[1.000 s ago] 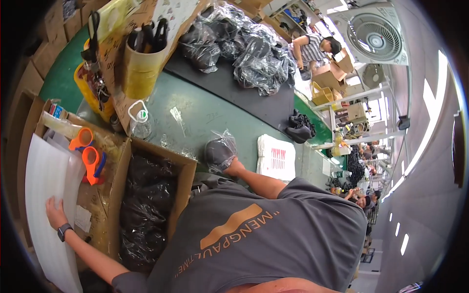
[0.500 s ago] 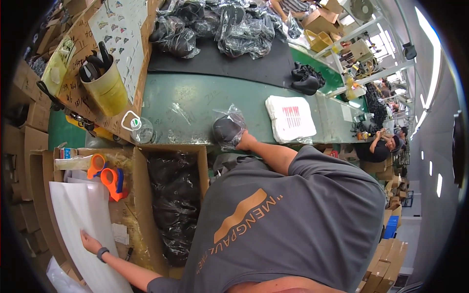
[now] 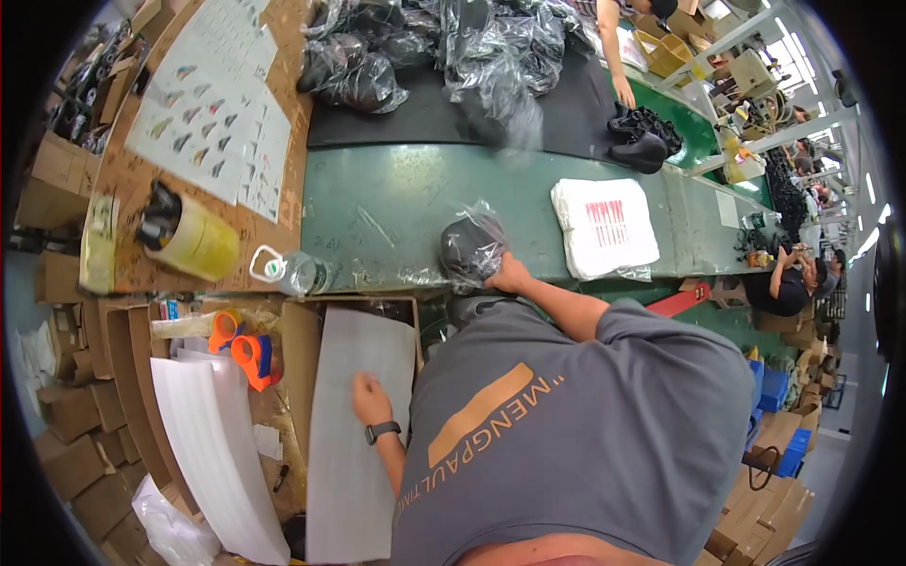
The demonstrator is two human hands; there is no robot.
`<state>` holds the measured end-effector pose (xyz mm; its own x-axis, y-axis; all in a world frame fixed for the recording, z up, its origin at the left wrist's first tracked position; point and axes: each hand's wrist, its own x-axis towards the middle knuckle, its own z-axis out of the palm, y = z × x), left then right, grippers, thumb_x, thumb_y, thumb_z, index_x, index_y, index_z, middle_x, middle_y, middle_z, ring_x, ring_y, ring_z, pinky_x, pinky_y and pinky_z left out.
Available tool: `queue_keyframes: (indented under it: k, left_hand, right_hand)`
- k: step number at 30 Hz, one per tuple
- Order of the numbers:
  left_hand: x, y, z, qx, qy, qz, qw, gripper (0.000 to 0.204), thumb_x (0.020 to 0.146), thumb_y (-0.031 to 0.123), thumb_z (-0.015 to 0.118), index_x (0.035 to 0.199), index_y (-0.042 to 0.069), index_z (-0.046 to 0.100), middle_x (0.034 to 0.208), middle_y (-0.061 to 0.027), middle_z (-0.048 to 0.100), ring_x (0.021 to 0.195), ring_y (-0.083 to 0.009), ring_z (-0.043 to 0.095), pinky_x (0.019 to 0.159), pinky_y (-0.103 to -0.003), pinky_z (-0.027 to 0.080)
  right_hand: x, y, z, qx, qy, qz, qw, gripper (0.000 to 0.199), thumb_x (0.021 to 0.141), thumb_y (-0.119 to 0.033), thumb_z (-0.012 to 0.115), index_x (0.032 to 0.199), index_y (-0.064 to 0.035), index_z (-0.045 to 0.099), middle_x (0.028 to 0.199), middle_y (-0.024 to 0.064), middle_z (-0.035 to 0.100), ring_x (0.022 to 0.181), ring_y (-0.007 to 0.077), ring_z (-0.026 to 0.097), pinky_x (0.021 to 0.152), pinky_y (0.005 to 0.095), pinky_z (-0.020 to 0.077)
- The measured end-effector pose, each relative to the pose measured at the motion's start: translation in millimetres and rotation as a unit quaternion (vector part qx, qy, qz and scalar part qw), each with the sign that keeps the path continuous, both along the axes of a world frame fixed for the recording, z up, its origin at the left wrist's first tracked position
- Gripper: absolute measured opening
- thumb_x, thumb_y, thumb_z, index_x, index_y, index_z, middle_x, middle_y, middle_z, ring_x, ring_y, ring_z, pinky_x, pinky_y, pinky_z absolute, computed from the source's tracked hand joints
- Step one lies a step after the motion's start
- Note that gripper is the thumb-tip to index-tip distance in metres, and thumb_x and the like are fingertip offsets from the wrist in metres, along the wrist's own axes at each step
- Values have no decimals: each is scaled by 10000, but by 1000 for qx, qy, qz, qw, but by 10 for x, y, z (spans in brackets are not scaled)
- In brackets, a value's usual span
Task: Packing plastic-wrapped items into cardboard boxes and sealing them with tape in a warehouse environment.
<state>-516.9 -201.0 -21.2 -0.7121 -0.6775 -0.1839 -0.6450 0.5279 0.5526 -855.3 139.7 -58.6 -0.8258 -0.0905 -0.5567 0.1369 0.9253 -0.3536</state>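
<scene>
My right hand (image 3: pixel 510 274) grips a black saddle (image 3: pixel 469 247) wrapped in a clear plastic bag, at the near edge of the green workbench. To the left and lower, my left hand (image 3: pixel 373 400) rests with its fingers against a pale foam sheet (image 3: pixel 359 472). That sheet lies lengthwise over the cardboard box (image 3: pixel 300 354) beside my body and covers what is inside. A stack of white foam sheets (image 3: pixel 212 443) stands in the carton to the left of it.
More bagged saddles (image 3: pixel 510 71) cover a black mat at the back, where another person's hand (image 3: pixel 625 92) reaches toward black pieces (image 3: pixel 644 141). White bags (image 3: pixel 606 229) lie on the bench. Nearby are a bottle (image 3: pixel 300 274), a yellow tub (image 3: pixel 193 241) and orange tape dispensers (image 3: pixel 247 354).
My left hand has moved right from the foam stack, and a foam sheet now covers the box of bagged items. My right hand still holds the saddle. A co-worker's arm has come in at the back.
</scene>
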Motion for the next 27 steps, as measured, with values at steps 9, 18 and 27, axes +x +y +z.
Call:
queue_keyframes:
  k: [9, 18, 27]
  left_hand:
    - [-2746, 1394, 535, 683, 69, 103, 720, 662, 1087, 438, 660, 1587, 86, 407, 1617, -199, 474, 1444, -328, 537, 1114, -490, 486]
    - [-4054, 1981, -932, 323, 76, 172, 928, 945, 687, 116, 976, 1475, -59, 485, 1437, -209, 623, 1268, -314, 640, 1099, -434, 507]
    - [-4402, 1753, -300, 158, -164, -185, 956, 938, 715, 434, 940, 1456, -19, 585, 1431, -318, 598, 1325, -477, 588, 1086, -504, 503]
  right_hand:
    - [-506, -233, 704, -439, -136, -222, 860, 568, 881, -199, 840, 1345, 16, 594, 884, 115, 660, 733, 254, 654, 698, 421, 583]
    - [-2271, 837, 338, -350, -356, 374, 782, 809, 921, -243, 808, 1594, 28, 451, 1443, 260, 634, 1244, 355, 670, 1071, 457, 525]
    - [-7082, 1934, 166, -196, 424, -128, 875, 1216, 765, -448, 912, 1644, 77, 257, 1534, 355, 535, 1438, 456, 539, 1173, 475, 462]
